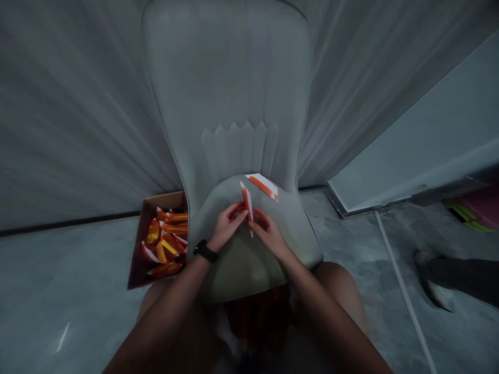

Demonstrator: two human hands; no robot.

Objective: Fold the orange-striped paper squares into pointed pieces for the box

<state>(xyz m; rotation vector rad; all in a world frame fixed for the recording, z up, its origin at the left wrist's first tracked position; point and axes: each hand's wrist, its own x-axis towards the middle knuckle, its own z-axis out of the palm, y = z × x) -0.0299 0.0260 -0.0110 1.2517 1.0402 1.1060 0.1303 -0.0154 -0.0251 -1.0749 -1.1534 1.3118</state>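
In the head view a narrow folded piece of red-and-white paper [247, 200] stands on edge above the chair seat. My left hand [229, 223] pinches it from the left with thumb and fingers, and a dark band sits on that wrist. From the right, my right hand [268, 234] closes on the lower part of the same paper. Behind the hands a flat orange-and-white sheet [263, 187] lies on the seat of the grey chair [241, 270]. The fine folds of the held paper are blurred.
Left of the chair, a cardboard box [134, 270] on the floor holds several shiny orange-gold folded pieces [169, 246]. A grey curtain [70, 114] hangs behind. At right are a pale panel [409, 124], a person's shoe [436, 293], and a pink-and-green object [473, 210].
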